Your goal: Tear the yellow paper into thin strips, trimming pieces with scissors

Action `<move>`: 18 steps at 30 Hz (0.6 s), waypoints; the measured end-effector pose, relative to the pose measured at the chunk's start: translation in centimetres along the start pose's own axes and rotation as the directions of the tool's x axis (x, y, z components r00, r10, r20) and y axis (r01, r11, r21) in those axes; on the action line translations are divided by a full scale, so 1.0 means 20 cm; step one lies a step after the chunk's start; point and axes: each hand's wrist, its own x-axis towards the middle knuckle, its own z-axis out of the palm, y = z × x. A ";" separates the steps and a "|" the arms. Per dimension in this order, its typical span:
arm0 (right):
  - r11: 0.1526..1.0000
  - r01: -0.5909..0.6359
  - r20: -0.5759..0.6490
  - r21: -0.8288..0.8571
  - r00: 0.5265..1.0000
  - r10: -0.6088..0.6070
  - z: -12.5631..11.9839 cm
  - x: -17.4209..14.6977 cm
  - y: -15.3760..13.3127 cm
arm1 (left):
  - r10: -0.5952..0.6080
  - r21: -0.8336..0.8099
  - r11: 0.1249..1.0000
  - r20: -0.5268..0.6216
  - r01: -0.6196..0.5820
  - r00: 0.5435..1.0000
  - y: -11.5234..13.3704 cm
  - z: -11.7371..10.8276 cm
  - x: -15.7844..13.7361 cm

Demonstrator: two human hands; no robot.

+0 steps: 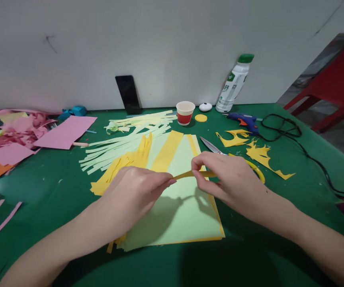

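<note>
A narrow yellow paper strip [184, 175] stretches between my two hands above pale green paper sheets [172, 223]. My left hand [139, 187] pinches its left end between thumb and fingers. Farther along, the thumb and forefinger of my right hand [222, 175] close on the strip, whose right end runs under the palm. Yellow strips [127, 161] lie in a bundle beyond my left hand, and a wider yellow paper piece [168, 151] rests on the green sheets. Scissors [212, 146] with yellow handles lie partly hidden behind my right hand.
Pale green strips [109, 151], a red-and-white paper cup [185, 113], a yellow disc [201, 118] and a leaning bottle [234, 83] stand or lie toward the wall. A blue glue gun [245, 121] trails a black cord on the right. Pink paper [67, 132] and yellow scraps [261, 153] lie about.
</note>
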 end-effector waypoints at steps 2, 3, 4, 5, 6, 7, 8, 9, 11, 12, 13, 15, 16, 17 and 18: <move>0.998 0.003 -0.016 -0.059 1.000 -0.004 -0.02 0.01 0.03 | -0.019 0.005 1.000 -0.017 0.019 1.000 0.00 -0.03 0.00; 0.997 -0.010 -0.021 -0.081 1.000 0.008 -0.02 0.01 0.05 | -0.028 0.014 0.999 -0.016 0.029 0.999 0.00 -0.04 0.00; 0.995 -0.033 -0.025 -0.094 0.999 0.031 -0.03 0.01 0.06 | -0.038 0.023 0.999 -0.017 0.038 0.999 -0.01 -0.05 0.00; 0.993 -0.062 -0.023 -0.099 0.998 0.060 -0.04 0.01 0.08 | -0.047 0.030 0.998 -0.016 0.048 0.999 -0.01 -0.06 0.01; 0.991 -0.092 -0.018 -0.099 0.996 0.091 -0.04 0.01 0.10 | -0.058 0.035 0.998 -0.015 0.058 0.998 -0.01 -0.08 0.01; 0.988 -0.122 -0.014 -0.096 0.992 0.122 -0.05 0.01 0.11 | -0.069 0.037 0.997 -0.017 0.070 0.997 -0.02 -0.09 0.01; 0.985 -0.146 -0.009 -0.094 0.989 0.146 -0.06 0.01 0.13 | -0.081 0.035 0.996 -0.019 0.081 0.997 -0.02 -0.10 0.01; 0.982 -0.166 -0.003 -0.092 0.986 0.166 -0.06 0.01 0.15 | -0.092 0.029 0.995 -0.021 0.093 0.996 -0.03 -0.10 0.01; 0.975 -0.198 -0.002 -0.096 0.980 0.199 -0.07 0.01 0.17 | -0.113 0.015 0.993 -0.016 0.113 0.993 -0.03 -0.12 0.01; 0.971 -0.217 0.001 -0.098 0.976 0.218 -0.08 0.02 0.19 | -0.121 0.007 0.993 -0.014 0.121 0.993 -0.03 -0.12 0.01; 0.967 -0.236 0.006 -0.098 0.971 0.238 -0.09 0.02 0.20 | -0.125 0.001 0.992 -0.011 0.125 0.992 -0.04 -0.12 0.01; 0.959 -0.265 0.023 -0.097 0.963 0.268 -0.10 0.02 0.22 | -0.133 0.003 0.991 -0.008 0.133 0.991 -0.04 -0.12 0.01; 0.958 -0.271 0.030 -0.097 0.961 0.275 -0.11 0.01 0.24 | -0.138 0.006 0.990 -0.004 0.138 0.990 -0.04 -0.12 0.01; 0.957 -0.274 0.034 -0.094 0.960 0.278 -0.11 0.01 0.26 | -0.145 0.008 0.989 0.000 0.145 0.989 -0.03 -0.12 0.01; 0.958 -0.272 0.034 -0.089 0.960 0.276 -0.11 0.01 0.29 | -0.154 0.009 0.988 0.005 0.154 0.988 -0.03 -0.12 0.01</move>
